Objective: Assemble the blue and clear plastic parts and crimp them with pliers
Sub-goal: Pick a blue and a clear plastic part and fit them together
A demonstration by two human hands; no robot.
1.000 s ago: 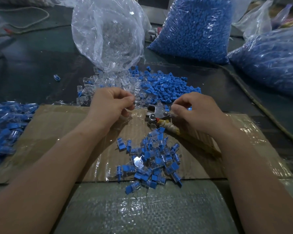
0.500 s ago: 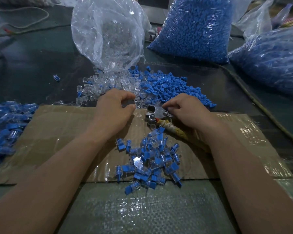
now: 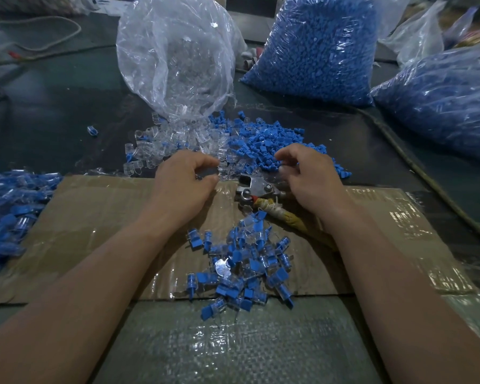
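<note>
A cardboard sheet (image 3: 94, 231) lies on the worktop (image 3: 39, 120) at its near edge. On the sheet, the pliers (image 3: 254, 187) lie at its far edge, with a heap of assembled pieces (image 3: 247, 261) before them. Loose parts (image 3: 233, 139) lie behind the sheet, three bags (image 3: 316, 51) further behind, and another heap (image 3: 9, 212) at the sheet's left edge.

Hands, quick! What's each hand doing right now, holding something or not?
Left hand: fingers curled at the clear parts; a grip cannot be told.
Right hand: fingers curled over the blue parts; a grip cannot be told.

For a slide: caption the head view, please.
Left hand at the clear parts, right hand at the blue parts, pliers lying between on cardboard.
</note>
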